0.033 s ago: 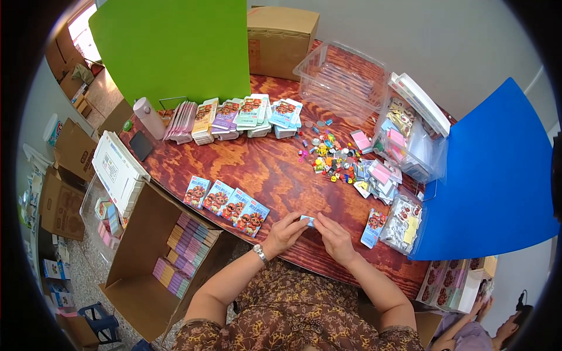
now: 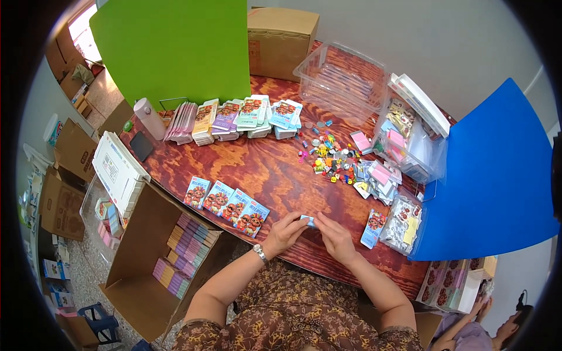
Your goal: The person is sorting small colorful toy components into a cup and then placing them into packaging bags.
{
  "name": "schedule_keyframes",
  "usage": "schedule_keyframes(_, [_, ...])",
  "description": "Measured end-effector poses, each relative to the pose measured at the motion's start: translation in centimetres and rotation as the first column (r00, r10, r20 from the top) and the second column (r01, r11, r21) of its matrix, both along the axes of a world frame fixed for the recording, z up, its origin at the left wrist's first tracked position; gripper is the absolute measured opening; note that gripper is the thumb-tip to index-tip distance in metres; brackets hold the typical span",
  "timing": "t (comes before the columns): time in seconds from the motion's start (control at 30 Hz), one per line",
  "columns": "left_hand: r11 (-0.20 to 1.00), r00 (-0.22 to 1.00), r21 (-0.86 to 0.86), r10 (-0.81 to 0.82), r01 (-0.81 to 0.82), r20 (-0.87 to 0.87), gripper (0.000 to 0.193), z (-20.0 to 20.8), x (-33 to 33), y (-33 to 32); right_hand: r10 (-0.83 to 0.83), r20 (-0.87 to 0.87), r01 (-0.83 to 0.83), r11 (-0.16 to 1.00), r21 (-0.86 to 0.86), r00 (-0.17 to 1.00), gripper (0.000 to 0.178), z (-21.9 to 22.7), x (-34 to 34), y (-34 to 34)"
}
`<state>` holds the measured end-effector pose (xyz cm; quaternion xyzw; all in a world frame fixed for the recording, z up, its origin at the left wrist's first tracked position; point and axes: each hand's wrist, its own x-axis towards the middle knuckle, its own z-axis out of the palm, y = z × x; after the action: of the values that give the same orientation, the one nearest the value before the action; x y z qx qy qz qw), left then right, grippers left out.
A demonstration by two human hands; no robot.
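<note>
Between my two hands, close to the table's near edge, is a small light-blue carton (image 2: 307, 220), seen mostly end-on. My left hand (image 2: 284, 233) grips its left side, and my right hand (image 2: 335, 236) presses against its right side with fingers together. Most of the carton is hidden by my fingers. To the left of my hands lie several blue printed cartons (image 2: 235, 209) in an overlapping row. One more blue carton (image 2: 373, 229) rests to the right, beside a clear tray of small silvery packets (image 2: 400, 225).
Beyond my hands are a heap of small colourful pieces (image 2: 336, 157) and loose cards (image 2: 379, 178). Stacks of flat cartons (image 2: 253, 114) line the back by a green panel (image 2: 175, 50). A blue panel (image 2: 492, 181) borders the right. An open cardboard box (image 2: 132, 269) stands left, below the tabletop.
</note>
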<state>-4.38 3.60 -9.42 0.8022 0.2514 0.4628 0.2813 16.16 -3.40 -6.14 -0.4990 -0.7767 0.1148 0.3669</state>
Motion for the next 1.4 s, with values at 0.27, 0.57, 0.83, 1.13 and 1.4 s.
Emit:
schedule_keyframes(0.27, [0.989,0.926,0.002,0.136,-0.145,-0.351,0.029,3.1,-4.7,2.6,-0.089,0.722,0.315,0.931,-0.185,0.686,0.095,6.0,6.0,-2.8])
schedule_keyframes(0.57, [0.969,0.901,0.221,0.195,-0.114,-0.388,0.050,4.7,-2.8,2.8,-0.275,0.818,0.407,0.912,0.055,0.505,0.054,1.7,9.7,-5.0])
schedule_keyframes(0.83, [0.997,0.965,-0.023,-0.083,0.080,-0.247,0.105,3.5,6.1,-3.3,-0.276,0.158,0.308,0.918,-0.248,0.948,0.028,8.1,4.0,-0.8])
schedule_keyframes(1.13, [0.968,0.980,-0.248,-0.005,-0.046,-0.199,0.082,0.3,5.3,-1.3,-0.060,-0.026,0.050,0.954,-0.294,0.998,0.040,5.4,6.5,4.1])
schedule_keyframes(1.4, [0.918,0.999,-0.396,-0.038,0.030,-0.012,0.070,-2.1,6.4,-0.6,-0.600,0.457,0.601,0.782,0.164,0.657,0.045,-3.1,22.2,10.8])
